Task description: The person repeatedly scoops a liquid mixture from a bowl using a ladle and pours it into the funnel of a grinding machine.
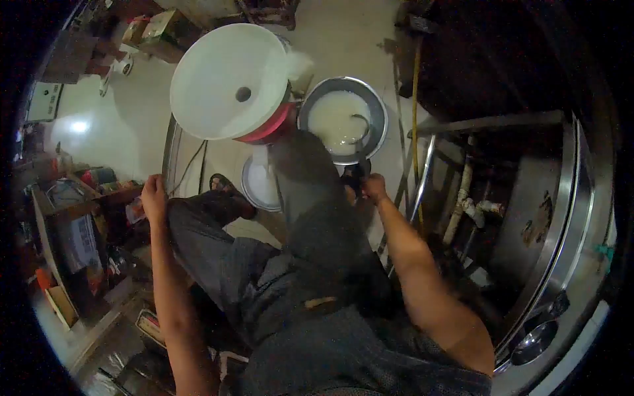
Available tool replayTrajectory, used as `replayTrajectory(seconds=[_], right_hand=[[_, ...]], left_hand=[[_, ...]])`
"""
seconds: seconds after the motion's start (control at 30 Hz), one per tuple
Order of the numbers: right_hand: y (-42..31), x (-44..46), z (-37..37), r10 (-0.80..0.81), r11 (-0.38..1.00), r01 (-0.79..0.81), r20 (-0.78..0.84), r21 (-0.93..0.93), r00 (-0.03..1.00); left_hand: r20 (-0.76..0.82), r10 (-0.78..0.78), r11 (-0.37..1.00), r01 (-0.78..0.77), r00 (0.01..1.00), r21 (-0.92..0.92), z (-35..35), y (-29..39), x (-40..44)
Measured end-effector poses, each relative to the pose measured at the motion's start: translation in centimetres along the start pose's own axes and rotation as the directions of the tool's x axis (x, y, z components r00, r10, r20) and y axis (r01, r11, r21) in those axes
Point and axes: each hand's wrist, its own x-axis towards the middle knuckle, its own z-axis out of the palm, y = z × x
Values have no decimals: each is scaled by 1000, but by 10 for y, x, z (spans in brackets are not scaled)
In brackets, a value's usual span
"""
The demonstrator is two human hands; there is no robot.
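Note:
My right hand is closed around the dark handle of a ladle. The ladle's curved end dips into a metal basin of cloudy whitish liquid on the floor. Beside my bent left knee, my left hand hangs with its fingers loosely bent and nothing visible in them. A wide white tub with a dark round spot inside sits over a red container, left of the basin. Below these is a smaller pale-topped bucket, partly hidden by my leg.
A metal-framed stand with pipes under it runs along the right. On the left are a cluttered shelf and cardboard boxes. A yellow hose crosses the floor, and a metal bowl lies at lower right.

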Motion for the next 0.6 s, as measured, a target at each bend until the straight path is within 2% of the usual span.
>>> replayTrajectory(seconds=[0.03, 0.07, 0.1, 0.13, 0.17, 0.23, 0.37, 0.5, 0.6], right_hand=[[-20, -11, -7, 128, 903, -188, 175, 386, 976], [-41, -21, -13, 223, 594, -437, 383, 675, 896], [-55, -28, -18, 238, 394, -543, 489, 741, 839], [-66, -35, -25, 245, 259, -611, 561, 748, 791], [-67, -39, -27, 251, 287, -606, 552, 742, 795], [-67, -45, -31, 278, 370, -593, 524, 715, 805], [-99, -65, -64, 311, 388, -598, 511, 701, 801], [-120, -82, -99, 249, 453, -519, 456, 725, 854], [-122, -82, -121, 177, 472, -458, 428, 753, 886]], left_hand=[[-31, 19, 999, -20, 999, -31, -2, 3, -1], [-35, 18, 1000, -19, 999, -21, -1, -2, -3], [-34, 55, 998, -54, 998, 32, 3, -9, -2], [-34, 93, 993, -90, 995, 82, 3, -11, 1], [75, -79, 973, 60, 994, 225, -16, 46, -8], [42, -34, 984, 26, 999, 177, -14, 38, -7], [-11, 25, 990, -23, 1000, 139, -6, 15, -3], [-31, 46, 998, -45, 998, 49, -12, 18, -6], [16, -22, 996, 21, 1000, 87, -12, 17, -2]])
